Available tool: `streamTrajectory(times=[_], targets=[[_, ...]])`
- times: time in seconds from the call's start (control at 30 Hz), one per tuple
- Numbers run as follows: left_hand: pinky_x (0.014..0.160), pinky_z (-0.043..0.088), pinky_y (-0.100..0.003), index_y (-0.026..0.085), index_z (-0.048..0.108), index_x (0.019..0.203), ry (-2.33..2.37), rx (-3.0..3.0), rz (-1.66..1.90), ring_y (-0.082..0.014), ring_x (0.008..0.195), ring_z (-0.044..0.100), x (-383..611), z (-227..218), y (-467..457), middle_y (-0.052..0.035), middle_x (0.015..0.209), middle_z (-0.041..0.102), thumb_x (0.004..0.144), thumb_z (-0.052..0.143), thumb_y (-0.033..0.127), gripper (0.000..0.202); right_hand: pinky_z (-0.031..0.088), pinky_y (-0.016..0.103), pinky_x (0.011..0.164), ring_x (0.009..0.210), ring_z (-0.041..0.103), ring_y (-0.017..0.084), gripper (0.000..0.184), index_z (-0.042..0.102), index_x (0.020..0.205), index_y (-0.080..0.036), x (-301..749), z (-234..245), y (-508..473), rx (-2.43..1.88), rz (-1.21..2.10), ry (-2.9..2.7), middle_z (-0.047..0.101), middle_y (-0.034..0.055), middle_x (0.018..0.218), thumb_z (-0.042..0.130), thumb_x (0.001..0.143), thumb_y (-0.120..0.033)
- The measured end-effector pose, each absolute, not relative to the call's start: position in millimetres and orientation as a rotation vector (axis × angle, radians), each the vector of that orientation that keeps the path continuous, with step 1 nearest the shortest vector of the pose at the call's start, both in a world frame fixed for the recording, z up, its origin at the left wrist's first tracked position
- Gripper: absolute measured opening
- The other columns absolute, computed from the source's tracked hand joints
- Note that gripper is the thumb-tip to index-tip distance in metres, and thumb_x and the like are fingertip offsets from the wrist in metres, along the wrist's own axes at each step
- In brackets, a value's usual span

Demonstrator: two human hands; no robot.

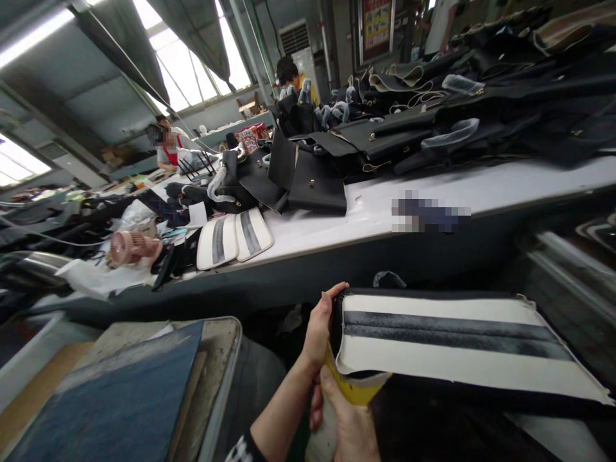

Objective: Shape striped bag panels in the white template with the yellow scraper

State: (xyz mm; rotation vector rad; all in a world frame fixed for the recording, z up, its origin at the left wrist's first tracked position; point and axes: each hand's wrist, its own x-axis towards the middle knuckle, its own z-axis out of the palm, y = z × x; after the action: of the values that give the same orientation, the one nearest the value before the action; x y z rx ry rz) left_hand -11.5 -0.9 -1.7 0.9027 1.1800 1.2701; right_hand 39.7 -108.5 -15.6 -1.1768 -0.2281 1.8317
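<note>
Head view, striped panel (447, 337), long axis rightward

On the counter (370, 216) to your left you see a pink fan (128, 248); beyond, a person (169, 149), windows (192, 69), a poster (377, 25).

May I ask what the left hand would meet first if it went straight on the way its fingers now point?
Probably the side of the long table: the left hand, at the striped panel's corner, points up and forward that way, though depth is unclear.
</note>
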Motion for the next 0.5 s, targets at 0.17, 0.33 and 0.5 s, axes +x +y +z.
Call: streamTrajectory(times=[0.17,0.33,0.5], targets=[[0.109,0.038,-0.035,0.021,0.063,0.127,1.377,1.307,1.199,-0.0246,0.125,0.053,-14.7,10.4,-3.1,-0.0053,0.133,0.062,0.099,0.038,0.053,0.049,0.048,0.032,0.046,0.044,0.056,0.019,0.043,0.064,0.054,-0.020,45.3,-12.0,-108.8,-1.240,1.848,-0.216,0.060,0.0026,0.050,0.080,0.067,-0.057],[0.109,0.039,-0.033,0.021,0.066,0.124,1.484,1.479,1.183,-0.0227,0.124,0.055,-15.0,14.1,-2.7,-0.0048,0.130,0.064,0.100,0.041,0.045,0.042,0.049,0.034,0.049,0.050,0.061,0.024,0.041,0.064,0.051,-0.021,49.5,-10.3,-111.6,-1.291,1.865,-0.241,0.058,0.0028,0.046,0.079,0.068,-0.056],[0.110,0.039,-0.034,0.023,0.067,0.123,1.533,1.582,1.160,-0.0219,0.123,0.056,-13.2,13.0,-0.7,-0.0039,0.130,0.064,0.101,0.042,0.042,0.039,0.051,0.030,0.055,0.059,0.065,0.019,0.041,0.069,0.071,-0.018,52.0,-12.1,-116.7,-1.274,1.897,-0.288,0.066,0.0016,0.060,0.070,0.080,-0.058]])
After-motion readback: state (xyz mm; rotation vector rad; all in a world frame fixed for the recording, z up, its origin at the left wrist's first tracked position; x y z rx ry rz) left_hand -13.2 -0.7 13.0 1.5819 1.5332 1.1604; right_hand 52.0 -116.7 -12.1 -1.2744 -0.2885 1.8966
